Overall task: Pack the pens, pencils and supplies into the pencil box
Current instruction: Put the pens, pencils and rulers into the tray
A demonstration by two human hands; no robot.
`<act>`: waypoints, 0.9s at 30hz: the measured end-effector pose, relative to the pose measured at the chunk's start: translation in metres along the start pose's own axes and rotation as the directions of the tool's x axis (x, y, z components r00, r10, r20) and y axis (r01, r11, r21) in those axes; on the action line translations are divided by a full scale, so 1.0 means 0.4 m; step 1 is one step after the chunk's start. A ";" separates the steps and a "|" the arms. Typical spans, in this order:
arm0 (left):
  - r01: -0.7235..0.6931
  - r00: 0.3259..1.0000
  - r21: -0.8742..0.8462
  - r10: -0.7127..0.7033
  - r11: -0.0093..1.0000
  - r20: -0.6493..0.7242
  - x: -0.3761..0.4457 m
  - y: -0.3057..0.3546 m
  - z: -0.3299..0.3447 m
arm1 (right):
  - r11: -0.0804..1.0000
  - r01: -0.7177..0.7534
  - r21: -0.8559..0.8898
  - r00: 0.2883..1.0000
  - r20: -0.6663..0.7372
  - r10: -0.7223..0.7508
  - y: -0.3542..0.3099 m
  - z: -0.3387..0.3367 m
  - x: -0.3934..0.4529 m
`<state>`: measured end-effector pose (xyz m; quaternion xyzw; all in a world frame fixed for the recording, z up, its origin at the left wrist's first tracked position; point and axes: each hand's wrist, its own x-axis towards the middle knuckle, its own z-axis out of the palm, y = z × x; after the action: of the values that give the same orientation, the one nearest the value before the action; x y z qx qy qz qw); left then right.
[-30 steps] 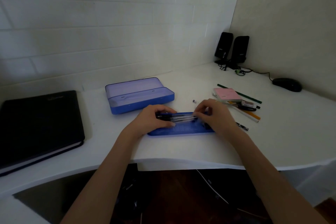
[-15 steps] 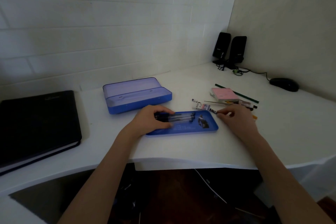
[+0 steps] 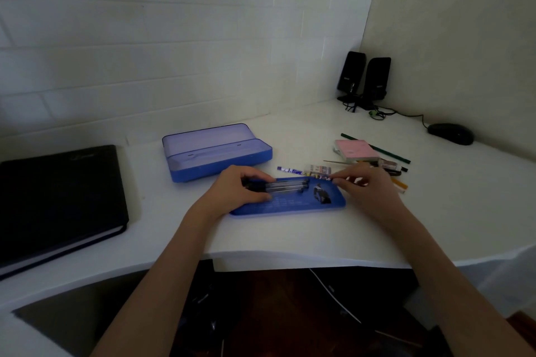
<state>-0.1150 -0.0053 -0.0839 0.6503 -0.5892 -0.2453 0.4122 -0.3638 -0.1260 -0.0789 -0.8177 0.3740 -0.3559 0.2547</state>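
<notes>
Pencil box (image 3: 217, 153): blue, hinged, lying open and empty on the white surface (image 3: 290, 238), behind the hands. Its removable blue tray (image 3: 290, 206) sits nearer the surface's front edge, likely pulled close for loading.

Contents of tray: clear-barrelled pens (image 3: 285, 186) laid side by side along the far rim; small dark item (image 3: 320, 193), identity unclear, towards the right end.

Left hand (image 3: 240, 190): grip clenched over the pens' left ends, apparently pinning them against rolling.

Right hand (image 3: 367, 190): fingers pinched at the tray's right corner on something small; what it is cannot be told.

Loose supplies: patterned pen (image 3: 290, 170) and small printed tube (image 3: 319, 169) just beyond the tray; pink notepad (image 3: 355, 149) and green pencil (image 3: 377, 148) further right.

Room: the tray's near half is bare. Black notebook (image 3: 55, 197) lies well apart, left.
</notes>
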 end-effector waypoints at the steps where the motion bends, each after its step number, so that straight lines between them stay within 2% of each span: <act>1: 0.001 1.000 -0.002 -0.001 1.000 0.002 0.000 -0.001 0.000 | 1.000 0.014 0.019 0.999 0.042 -0.014 -0.005 0.000 -0.001; 6: -0.027 0.998 -0.045 0.029 0.999 0.051 -0.001 0.001 -0.005 | 0.995 0.088 0.044 0.967 0.234 -0.096 -0.031 0.012 -0.005; 10: 0.077 0.997 -0.158 -0.071 0.984 0.043 0.007 -0.002 -0.004 | 0.997 0.068 0.034 0.961 0.265 -0.074 -0.048 0.023 0.004; 13: 0.105 0.994 -0.250 -0.108 0.962 0.001 0.011 0.003 -0.003 | 0.997 0.070 0.025 0.945 0.318 -0.074 -0.059 0.019 0.013; 16: 0.114 0.993 -0.260 -0.121 0.959 -0.009 0.013 0.003 0.001 | 0.995 0.099 -0.023 0.933 0.349 -0.085 -0.062 0.030 0.014; 19: 0.116 0.993 -0.226 -0.112 0.967 0.031 0.013 -0.004 0.001 | 0.981 0.190 -0.027 0.902 0.399 -0.163 -0.083 0.059 0.014; 22: 0.094 0.995 -0.186 -0.085 0.978 0.054 0.001 0.005 0.000 | 0.970 0.242 -0.002 0.905 0.360 -0.225 -0.103 0.104 0.019; 27: 0.052 0.994 -0.112 -0.041 0.992 0.100 -0.003 0.011 -0.006 | 0.986 0.165 0.010 0.938 0.306 -0.160 -0.105 0.136 0.026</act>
<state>-0.1156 -0.0033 -0.0791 0.6264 -0.5783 -0.3195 0.4137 -0.2987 -0.1015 -0.0798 -0.8930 0.2639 -0.2418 0.2727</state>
